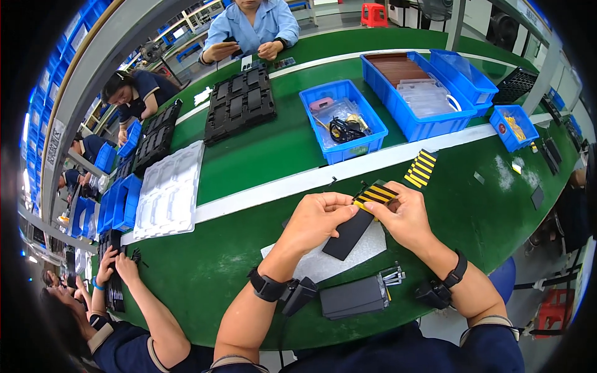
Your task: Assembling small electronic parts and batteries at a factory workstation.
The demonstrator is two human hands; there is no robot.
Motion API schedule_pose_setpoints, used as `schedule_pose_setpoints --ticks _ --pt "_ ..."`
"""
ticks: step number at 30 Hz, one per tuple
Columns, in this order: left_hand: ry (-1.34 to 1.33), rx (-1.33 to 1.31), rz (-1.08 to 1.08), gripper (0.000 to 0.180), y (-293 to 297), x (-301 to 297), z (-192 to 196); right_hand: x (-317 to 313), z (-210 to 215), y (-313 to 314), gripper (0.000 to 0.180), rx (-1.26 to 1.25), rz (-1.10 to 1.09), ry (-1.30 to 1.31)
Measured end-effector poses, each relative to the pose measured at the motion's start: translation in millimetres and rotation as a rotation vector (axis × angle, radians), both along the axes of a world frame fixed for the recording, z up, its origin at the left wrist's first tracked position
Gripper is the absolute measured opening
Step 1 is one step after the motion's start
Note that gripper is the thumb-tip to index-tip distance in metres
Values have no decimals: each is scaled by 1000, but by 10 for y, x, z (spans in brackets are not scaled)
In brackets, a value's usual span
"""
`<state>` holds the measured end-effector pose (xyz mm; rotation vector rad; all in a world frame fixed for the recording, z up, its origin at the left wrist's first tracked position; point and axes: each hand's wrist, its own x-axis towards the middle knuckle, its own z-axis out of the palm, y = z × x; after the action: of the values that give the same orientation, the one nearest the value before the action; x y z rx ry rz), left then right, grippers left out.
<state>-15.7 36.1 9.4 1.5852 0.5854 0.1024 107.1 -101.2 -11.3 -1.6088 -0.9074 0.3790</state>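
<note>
Above the near side of the green table I hold a flat black rectangular piece [349, 236], tilted, between both hands. A black-and-yellow striped tape strip [379, 193] lies at its far end. My left hand [316, 219] is closed, thumb and fingers pinching the piece's left edge by the yellow band. My right hand [407, 214] is closed on the striped tape at the right, its thumb on the yellow band. Beneath the piece is a white sheet [314, 266]. Nearer me rests a stack of similar black pieces [353, 298] with grey tabs at its right end.
Beyond my right hand lies more striped tape [421, 168]. Blue bins [352, 151] with cables and parts stand past the white table strip. Black trays [239, 102] and a white moulded tray [168, 193] are farther left. Co-workers sit at left and opposite.
</note>
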Motion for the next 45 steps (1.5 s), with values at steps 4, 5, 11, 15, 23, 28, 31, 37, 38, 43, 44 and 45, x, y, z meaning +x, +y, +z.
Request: schedule_pose_setpoints --ticks 4,5,11,15,23,28,31,37,38,43,44,45 --pt "3 25 13 22 -8 -5 -3 -5 1 7 16 5 27 40" --pt "3 23 8 22 -6 -3 -18 -6 11 4 17 -20 35 22" --pt "-36 34 73 19 36 -8 -107 -18 32 19 16 -47 39 -181" --pt "-95 -16 133 16 49 13 -129 -8 52 31 24 201 -16 -765" --pt "-72 -25 116 16 18 9 -100 91 16 24 26 106 -179 -1046" --pt "-106 -78 100 22 40 9 -106 15 98 2 26 201 -165 -1028" --pt "-146 -92 120 23 -12 23 -46 38 8 11 26 140 -82 -810" --pt "-158 17 99 30 -76 20 -19 66 35 -19 15 -44 26 -32" --pt "-157 16 93 30 -67 24 -23 68 35 -24 15 -44 20 -31" --pt "-117 -8 -5 25 6 1 -74 69 66 12 10 108 19 -242" --pt "-118 -8 -2 25 10 -2 -88 65 65 12 10 108 23 -242" --pt "-114 -8 8 25 10 6 -101 67 65 4 12 142 45 -350"
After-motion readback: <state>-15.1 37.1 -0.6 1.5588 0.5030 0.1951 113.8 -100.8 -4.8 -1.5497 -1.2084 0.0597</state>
